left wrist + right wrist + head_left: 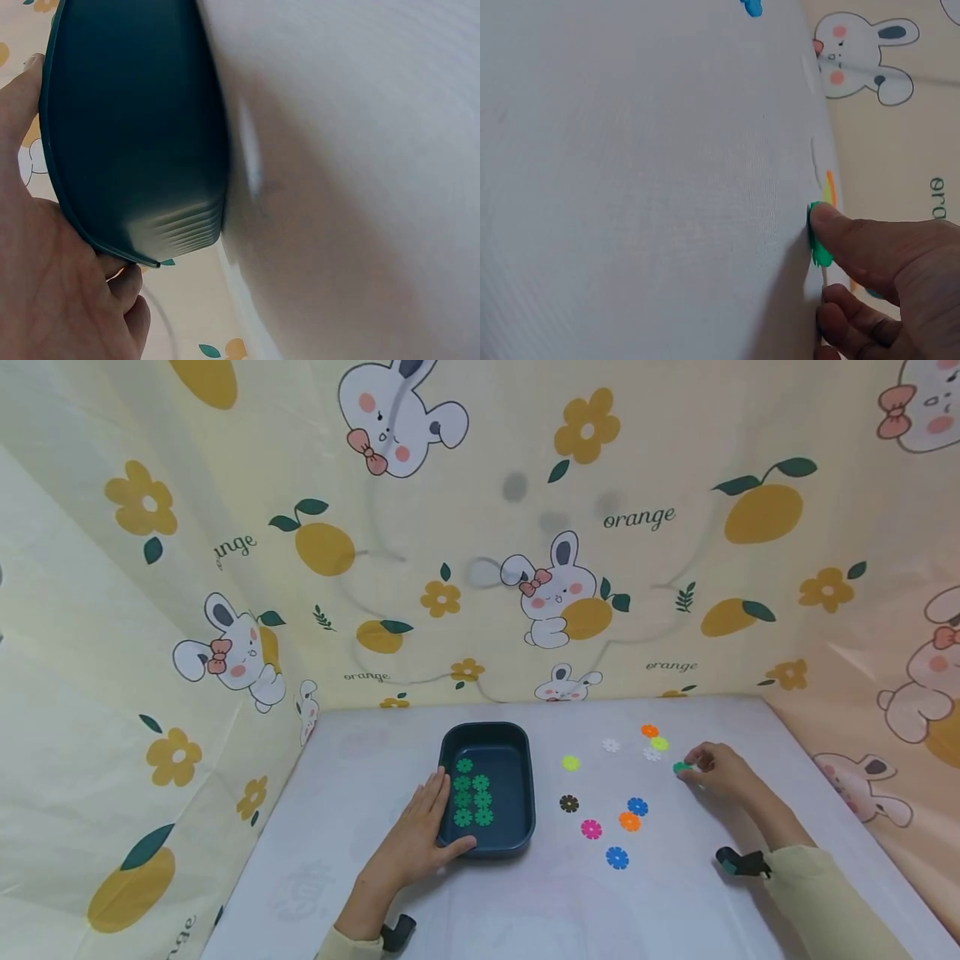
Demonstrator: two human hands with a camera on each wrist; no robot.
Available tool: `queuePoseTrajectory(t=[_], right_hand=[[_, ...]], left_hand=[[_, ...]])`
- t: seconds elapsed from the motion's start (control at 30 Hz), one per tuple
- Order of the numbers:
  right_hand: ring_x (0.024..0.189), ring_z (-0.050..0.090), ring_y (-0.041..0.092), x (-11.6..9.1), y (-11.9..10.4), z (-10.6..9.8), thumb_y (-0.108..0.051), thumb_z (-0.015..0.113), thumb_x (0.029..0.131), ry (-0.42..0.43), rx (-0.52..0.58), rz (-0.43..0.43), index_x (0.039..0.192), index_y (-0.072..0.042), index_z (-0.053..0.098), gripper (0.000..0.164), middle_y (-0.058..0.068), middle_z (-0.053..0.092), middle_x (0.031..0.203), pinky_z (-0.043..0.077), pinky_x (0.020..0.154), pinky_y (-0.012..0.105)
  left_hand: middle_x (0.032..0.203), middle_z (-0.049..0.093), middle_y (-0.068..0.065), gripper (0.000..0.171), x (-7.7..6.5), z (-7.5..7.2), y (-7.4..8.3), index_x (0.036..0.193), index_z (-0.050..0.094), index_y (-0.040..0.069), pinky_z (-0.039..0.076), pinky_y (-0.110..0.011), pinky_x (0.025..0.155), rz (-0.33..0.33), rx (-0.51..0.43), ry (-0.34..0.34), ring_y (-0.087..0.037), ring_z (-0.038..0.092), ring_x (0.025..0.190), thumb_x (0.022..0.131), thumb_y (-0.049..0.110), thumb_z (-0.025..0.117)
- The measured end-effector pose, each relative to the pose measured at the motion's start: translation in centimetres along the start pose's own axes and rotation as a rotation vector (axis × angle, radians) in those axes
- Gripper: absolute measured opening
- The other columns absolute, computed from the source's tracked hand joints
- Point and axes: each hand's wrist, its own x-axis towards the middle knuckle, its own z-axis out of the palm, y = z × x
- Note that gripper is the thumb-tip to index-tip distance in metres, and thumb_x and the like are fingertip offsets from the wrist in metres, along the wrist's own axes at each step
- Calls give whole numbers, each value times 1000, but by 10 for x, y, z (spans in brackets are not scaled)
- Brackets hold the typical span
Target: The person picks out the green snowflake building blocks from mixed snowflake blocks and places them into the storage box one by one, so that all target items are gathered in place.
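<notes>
At the right of the table, my right hand (717, 768) pinches a green notched plastic disc (681, 767) between thumb and fingers. In the right wrist view, the thumb presses against the green disc (821, 236) just at the table surface. On the left, my left hand (422, 831) rests against a dark blue tray (531, 793), its fingers along the left rim and its thumb at the near edge. Several green notched discs (482, 798) lie flat inside the tray, towards its left side. From the left wrist, the tray's outer wall (135, 127) hides them.
Loose notched discs lie between tray and right hand: blue (617, 858), pink (591, 829), brown (569, 803), orange (629, 822), yellow (571, 763) and white (611, 745). An orange disc (649, 731) touches a yellow one farther back. A patterned curtain (420, 635) surrounds the table.
</notes>
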Motion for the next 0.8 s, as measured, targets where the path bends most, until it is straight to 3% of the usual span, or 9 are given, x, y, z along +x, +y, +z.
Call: queuePoseTrajectory(t=[0.3,0.63,0.8], right_hand=[[96,58,31,-3,-22,10,-5,72,99,6,28,-134,115,1,64,19,13,65,103,56,79,35],[94,64,24,3,-81,32,-7,74,101,14,88,-337,109,-5,70,9,7,69,100,55,79,24],[93,67,22,9,-114,49,-6,74,101,-9,176,-390,111,-6,71,10,6,71,100,58,82,20]], left_hand=[[182,2,-6,114,0,-1,0,173,10,7,12,-48,135,-2,-4,-6,-23,5,167,97,74,62],[182,2,-5,114,-1,-3,1,173,11,7,12,-48,135,-3,-14,-3,-24,6,167,97,72,64],[182,1,-5,113,0,-1,0,173,10,7,12,-47,135,-1,-9,-2,-23,6,167,97,73,63]])
